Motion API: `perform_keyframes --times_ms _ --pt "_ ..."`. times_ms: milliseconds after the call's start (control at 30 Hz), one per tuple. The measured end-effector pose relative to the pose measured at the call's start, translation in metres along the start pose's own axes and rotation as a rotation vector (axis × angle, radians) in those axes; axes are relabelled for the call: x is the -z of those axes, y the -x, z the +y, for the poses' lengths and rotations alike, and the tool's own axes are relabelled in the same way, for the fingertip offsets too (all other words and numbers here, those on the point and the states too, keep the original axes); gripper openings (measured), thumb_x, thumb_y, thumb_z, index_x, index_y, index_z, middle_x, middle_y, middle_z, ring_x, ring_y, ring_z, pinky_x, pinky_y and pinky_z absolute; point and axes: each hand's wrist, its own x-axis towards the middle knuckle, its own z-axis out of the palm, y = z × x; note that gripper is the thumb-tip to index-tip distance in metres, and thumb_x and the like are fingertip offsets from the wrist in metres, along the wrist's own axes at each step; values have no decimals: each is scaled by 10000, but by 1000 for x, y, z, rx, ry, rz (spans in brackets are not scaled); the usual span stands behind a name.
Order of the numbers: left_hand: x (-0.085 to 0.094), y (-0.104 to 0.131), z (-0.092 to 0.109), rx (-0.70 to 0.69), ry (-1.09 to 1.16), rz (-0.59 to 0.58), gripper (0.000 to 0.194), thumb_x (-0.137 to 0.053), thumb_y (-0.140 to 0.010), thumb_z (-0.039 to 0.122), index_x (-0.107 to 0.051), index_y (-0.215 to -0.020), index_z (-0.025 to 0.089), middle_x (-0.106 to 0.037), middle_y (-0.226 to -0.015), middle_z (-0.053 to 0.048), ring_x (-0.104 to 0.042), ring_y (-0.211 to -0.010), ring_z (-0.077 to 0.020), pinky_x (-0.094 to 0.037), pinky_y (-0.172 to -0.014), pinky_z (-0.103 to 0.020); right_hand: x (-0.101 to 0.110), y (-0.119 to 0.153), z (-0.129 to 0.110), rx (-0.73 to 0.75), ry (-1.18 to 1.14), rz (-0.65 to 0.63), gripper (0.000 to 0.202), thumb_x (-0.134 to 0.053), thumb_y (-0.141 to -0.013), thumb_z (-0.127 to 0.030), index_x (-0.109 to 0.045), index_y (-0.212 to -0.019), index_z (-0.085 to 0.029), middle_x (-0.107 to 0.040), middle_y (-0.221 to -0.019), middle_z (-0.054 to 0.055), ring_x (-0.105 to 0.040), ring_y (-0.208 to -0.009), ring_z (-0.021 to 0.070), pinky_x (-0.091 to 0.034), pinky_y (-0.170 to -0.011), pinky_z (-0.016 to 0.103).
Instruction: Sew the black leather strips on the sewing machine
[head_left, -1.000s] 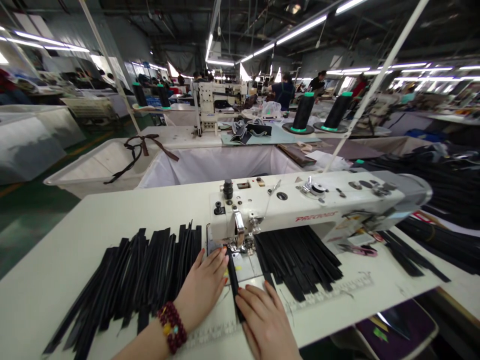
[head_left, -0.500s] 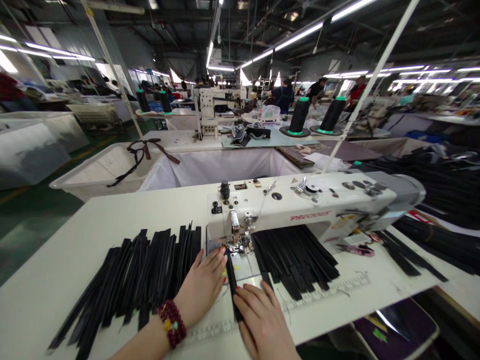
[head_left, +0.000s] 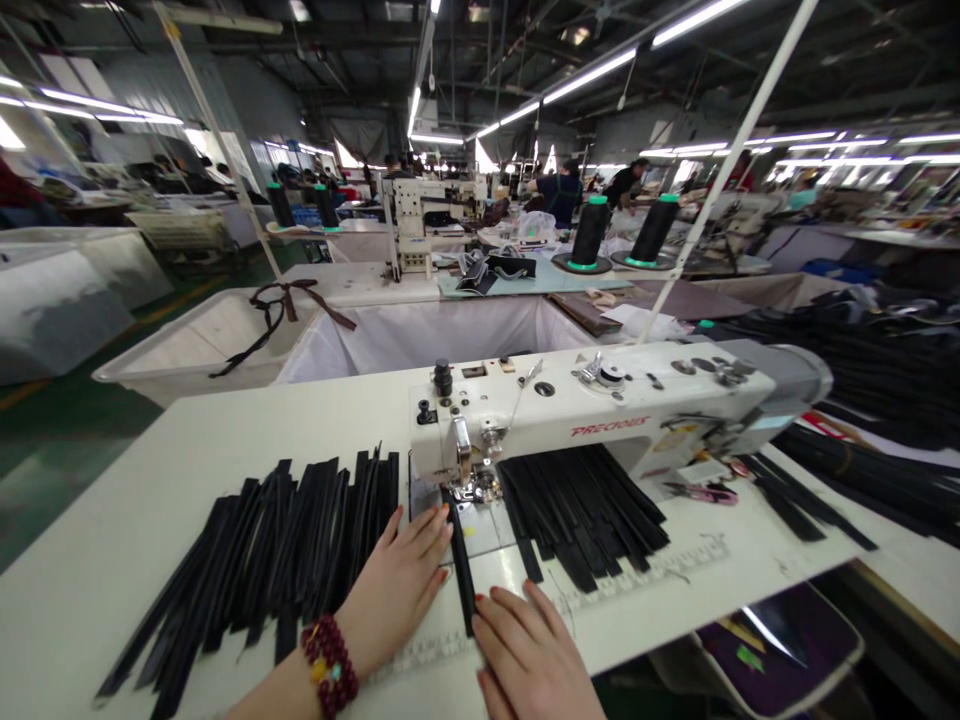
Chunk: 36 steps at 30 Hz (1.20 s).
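Observation:
A narrow black strip (head_left: 461,565) runs from the presser foot of the white sewing machine (head_left: 555,415) toward me. My left hand (head_left: 409,565) lies flat along the strip's left side, fingertips near the foot, a beaded bracelet on its wrist. At the strip's near end, my right hand (head_left: 529,645) rests low with its fingers spread and fingertips beside the strip's right edge. Many black strips (head_left: 300,550) lie in a row left of the machine. Another row of black strips (head_left: 581,510) sits under the machine arm.
Pink-handled snips (head_left: 709,493) lie by the machine's base at the right, near more black strips (head_left: 795,500). A white cloth-lined bin (head_left: 420,335) stands behind the table. Two black thread cones (head_left: 590,235) and another sewing machine (head_left: 412,225) are farther back. People work in the distance.
The strip by my hands has moved slightly toward the foot. My right hand sits a little lower relative to it. The whole view has shifted slightly.

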Motion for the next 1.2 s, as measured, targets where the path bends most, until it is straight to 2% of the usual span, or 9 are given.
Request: perform_keyframes --times_ms 167,433,733,933,1133,1200 --pt "-2 2 1 -12 -3 13 391 -461 -993 266 -566 -1363 194 -553 -1459 -101 -498 -1347 -239 -311 -1179 -485 -7 9 0 40 39 35 236 -619 -901 -345 -656 -1080 -194 -719 -1085 46 -610 -1059 216 -322 -1151 420" --pt "1 -1 2 -19 -14 -10 384 -471 -987 248 -575 -1348 168 -548 -1460 -121 -500 -1350 -256 -351 -1156 -500 -2 -2 1 11 -21 62 138 -569 -926 -239 -659 -1017 -188 -726 -1020 30 -638 -1011 179 -234 -1201 402" --pt "-1 -7 -3 28 26 -26 401 -462 -986 282 -560 -1363 186 -533 -1474 -122 -483 -1361 -262 -355 -1151 -510 -2 -12 6 1 -42 15 147 -574 -917 -202 -653 -1040 -198 -729 -1029 36 -651 -1018 172 -316 -1168 406" --pt "1 -8 -3 40 9 -30 400 -476 -976 267 -561 -1355 171 -539 -1468 -125 -498 -1347 -269 -364 -1139 -512 5 -22 4 -17 -88 64 189 -491 -971 -174 -672 -1026 -181 -738 -1008 26 -653 -1006 164 -245 -1201 373" --pt "3 -7 -1 18 -17 -54 381 -488 -980 273 -574 -1331 151 -546 -1459 -134 -503 -1341 -285 -387 -1113 -537 3 -17 4 -6 -59 40 198 -487 -966 -171 -668 -1045 -186 -731 -1040 51 -651 -1032 178 -317 -1170 410" --pt "2 -6 0 4 -19 -53 375 -478 -988 274 -573 -1333 159 -544 -1462 -128 -495 -1347 -278 -383 -1116 -530 2 -17 4 -4 -53 45 205 -481 -966 -162 -671 -1041 -184 -731 -1034 49 -648 -1035 176 -301 -1177 405"
